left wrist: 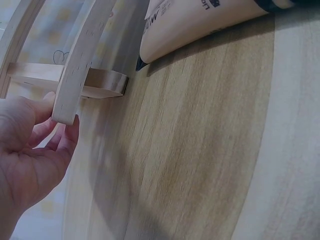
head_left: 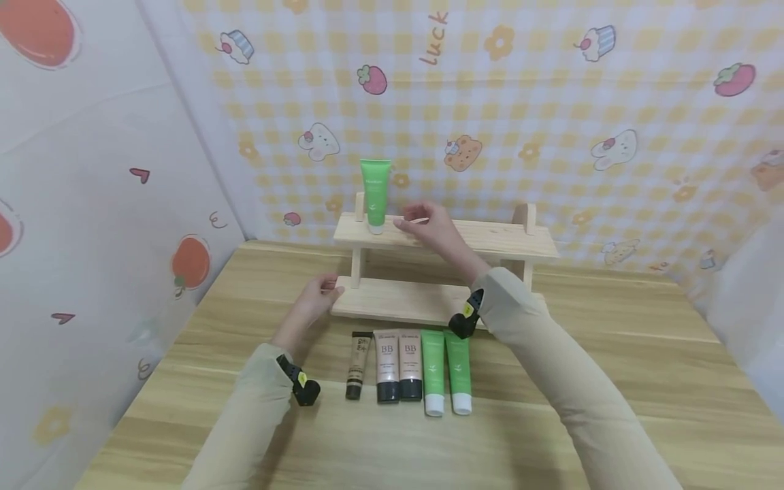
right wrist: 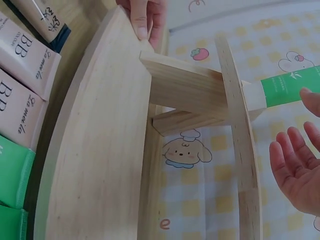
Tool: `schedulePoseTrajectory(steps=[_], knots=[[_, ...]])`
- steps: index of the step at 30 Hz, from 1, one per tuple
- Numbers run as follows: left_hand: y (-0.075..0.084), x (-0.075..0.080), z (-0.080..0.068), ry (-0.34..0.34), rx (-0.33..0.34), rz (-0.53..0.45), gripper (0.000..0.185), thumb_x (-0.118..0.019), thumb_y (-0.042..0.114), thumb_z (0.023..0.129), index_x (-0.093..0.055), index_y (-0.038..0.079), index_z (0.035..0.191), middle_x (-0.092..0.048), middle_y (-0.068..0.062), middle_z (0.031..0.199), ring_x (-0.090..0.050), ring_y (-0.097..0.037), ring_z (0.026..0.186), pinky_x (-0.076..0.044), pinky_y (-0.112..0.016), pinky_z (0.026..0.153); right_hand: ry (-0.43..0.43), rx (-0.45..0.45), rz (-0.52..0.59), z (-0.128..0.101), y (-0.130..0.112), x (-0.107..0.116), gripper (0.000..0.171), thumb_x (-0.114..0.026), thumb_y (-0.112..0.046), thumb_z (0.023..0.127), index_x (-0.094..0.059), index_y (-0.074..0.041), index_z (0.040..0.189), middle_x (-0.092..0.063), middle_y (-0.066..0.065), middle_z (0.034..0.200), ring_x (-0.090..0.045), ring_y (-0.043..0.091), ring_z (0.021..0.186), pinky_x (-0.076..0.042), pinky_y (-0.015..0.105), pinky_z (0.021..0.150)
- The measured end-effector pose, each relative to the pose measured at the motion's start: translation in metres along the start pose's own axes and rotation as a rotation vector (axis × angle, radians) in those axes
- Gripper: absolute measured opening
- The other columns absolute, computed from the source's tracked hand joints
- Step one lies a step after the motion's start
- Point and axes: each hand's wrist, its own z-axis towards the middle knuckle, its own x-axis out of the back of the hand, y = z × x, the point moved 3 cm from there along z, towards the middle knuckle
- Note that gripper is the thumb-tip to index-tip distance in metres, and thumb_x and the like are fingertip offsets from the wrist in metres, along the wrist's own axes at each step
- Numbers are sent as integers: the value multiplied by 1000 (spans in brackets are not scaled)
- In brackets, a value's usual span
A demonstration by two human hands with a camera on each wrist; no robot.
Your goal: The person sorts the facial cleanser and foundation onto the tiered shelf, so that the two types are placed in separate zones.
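A two-tier wooden shelf [head_left: 496, 239] stands at the middle of the table. A green tube [head_left: 375, 192] stands cap-down on the left of its top board. My right hand [head_left: 425, 221] hovers just right of that tube with relaxed fingers, holding nothing; in the right wrist view its open palm [right wrist: 297, 170] faces the green tube [right wrist: 292, 86]. My left hand [head_left: 317, 294] grips the left end of the lower board; in the left wrist view its thumb and fingers [left wrist: 67, 131] pinch the board's edge [left wrist: 75, 75].
Before the shelf lies a row of tubes: a slim dark one [head_left: 358, 364], two beige BB tubes [head_left: 398, 364] and two green ones [head_left: 446, 371]. Patterned cloth walls close in the left and back. Bare tabletop [head_left: 643, 381] spreads to the right.
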Motion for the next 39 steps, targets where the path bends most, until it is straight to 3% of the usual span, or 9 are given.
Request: schedulePoseTrajectory(steps=[6,14,19,24,32,39], knots=[[-2,1,1,-3,3,19,50,-44,21,96,-29,2,140,-37,-21,139,-38,-36,128,-35,-44,107,-1,24,-12,-7,2,0,42,-66,-24,83,-56,-1,118,-62,18,107,-61,24,93,-56,36,75],[-2,-1,-1,-1,17,5,50,-44,20,96,-29,2,140,-37,-21,138,-38,-36,128,-36,-44,106,-38,-38,-40,-16,7,1,43,-64,-24,85,-54,-2,121,-61,17,111,-60,25,95,-53,42,82],[-1,-1,-1,-4,16,13,51,-43,22,97,-28,2,141,-37,-21,139,-38,-36,128,-36,-44,106,-45,-47,-82,-22,10,3,43,-65,-26,84,-55,-3,119,-62,17,110,-58,24,100,-54,34,75],[-3,0,0,-9,24,23,51,-43,23,97,-27,4,141,-36,-20,141,-37,-36,129,-34,-45,107,-62,-62,-119,-28,15,5,42,-64,-28,85,-56,-4,119,-61,17,111,-58,21,94,-52,28,71],[1,0,-3,-18,-13,35,55,-46,29,95,-29,1,140,-36,-24,139,-38,-38,127,-36,-46,105,-104,-109,-89,-40,26,7,44,-65,-31,84,-56,-4,118,-61,15,114,-60,26,93,-54,35,76],[0,-1,-1,-14,31,-3,51,-43,22,96,-28,4,141,-35,-20,141,-37,-35,128,-34,-44,107,-124,-117,-50,-51,29,9,50,-66,-33,83,-55,0,119,-62,14,108,-62,29,92,-55,32,74]])
